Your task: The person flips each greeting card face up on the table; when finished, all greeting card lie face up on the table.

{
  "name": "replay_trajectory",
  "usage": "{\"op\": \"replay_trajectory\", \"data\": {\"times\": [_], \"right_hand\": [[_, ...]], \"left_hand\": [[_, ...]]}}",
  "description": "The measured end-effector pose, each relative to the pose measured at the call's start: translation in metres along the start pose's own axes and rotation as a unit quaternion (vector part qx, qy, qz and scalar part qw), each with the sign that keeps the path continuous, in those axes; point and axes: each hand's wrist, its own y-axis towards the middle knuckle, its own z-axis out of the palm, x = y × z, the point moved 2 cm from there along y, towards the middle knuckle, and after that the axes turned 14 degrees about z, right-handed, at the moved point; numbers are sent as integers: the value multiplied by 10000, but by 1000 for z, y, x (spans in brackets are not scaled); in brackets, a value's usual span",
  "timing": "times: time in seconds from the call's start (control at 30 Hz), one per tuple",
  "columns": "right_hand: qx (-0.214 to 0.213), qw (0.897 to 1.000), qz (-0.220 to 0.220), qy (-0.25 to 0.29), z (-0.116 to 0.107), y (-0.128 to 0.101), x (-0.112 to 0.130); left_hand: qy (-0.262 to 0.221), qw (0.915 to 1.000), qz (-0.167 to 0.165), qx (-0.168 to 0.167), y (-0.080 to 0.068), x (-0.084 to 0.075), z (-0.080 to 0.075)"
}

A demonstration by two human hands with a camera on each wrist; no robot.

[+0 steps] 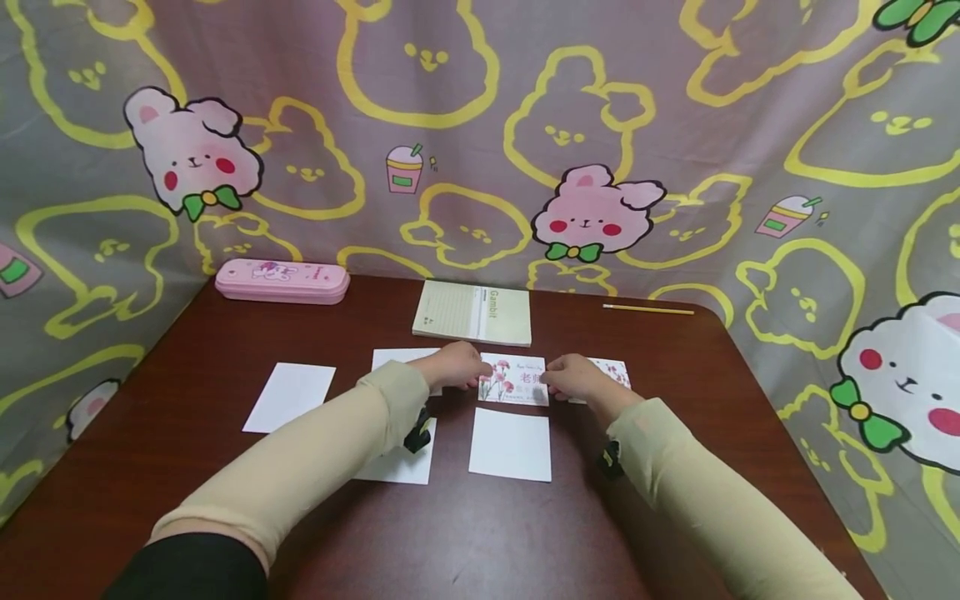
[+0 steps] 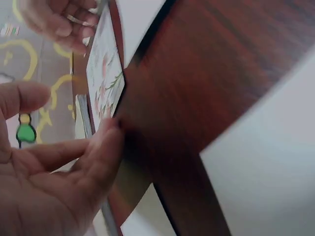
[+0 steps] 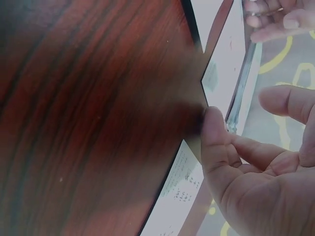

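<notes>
A white greeting card (image 1: 513, 380) with pink carnations and lettering lies in the middle of the head view, a hand at each side edge. My left hand (image 1: 456, 365) pinches its left edge between thumb and finger. Opposite, my right hand (image 1: 577, 377) pinches the right edge. In the left wrist view, the thumb and fingertip (image 2: 106, 147) meet at the card's corner. Another flower-printed card (image 1: 617, 372) is partly covered by my right hand. Below the carnation card sits a blank white card (image 1: 510, 444).
More white cards, one at far left (image 1: 291, 397), lie about my left forearm, which partly hides two of them. Behind are a pink pencil case (image 1: 282, 282), a cream notebook (image 1: 472, 313) and a yellow pencil (image 1: 648, 309). A patterned curtain (image 1: 480, 125) borders the dark wooden table (image 1: 487, 542).
</notes>
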Motion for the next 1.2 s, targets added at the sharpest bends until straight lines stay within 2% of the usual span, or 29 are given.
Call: {"op": "replay_trajectory", "data": {"times": [0.07,0.13,0.23,0.33,0.47,0.57,0.63,0.8,0.93,1.03,1.2], "right_hand": [[61,9999,-1,130,0,-3,-1],[128,9995,-6,276,-1,-6,-2],[229,9989,-19,404,-2,-13,-4],[343,9981,-14,507,-3,-19,-8],[563,9962,-23,669,-1,-25,-20],[823,9920,-47,954,0,-29,-31],[1106,9868,-87,1176,0,-32,-38],[1943,9662,-78,1690,0,-46,-51],[2225,9555,-26,1936,6,-54,-53],[2035,9569,64,2071,12,-54,-55],[1408,9658,151,2174,25,-51,-57]], "left_hand": [[739,9960,487,108,-5,-3,1],[1380,9851,992,256,-12,-7,4],[1881,9680,1534,645,-23,-14,14],[2386,9454,1968,1024,-36,-22,27],[2972,9113,2481,1400,-54,-35,42],[3260,8913,2660,1691,-65,-43,50],[3479,8806,2625,1859,-69,-44,54],[4008,8549,2524,2115,-74,-41,61],[4274,8422,2540,2087,-78,-40,65],[4255,8445,2530,2041,-77,-41,66],[4162,8492,2532,2036,-76,-41,67]]}}
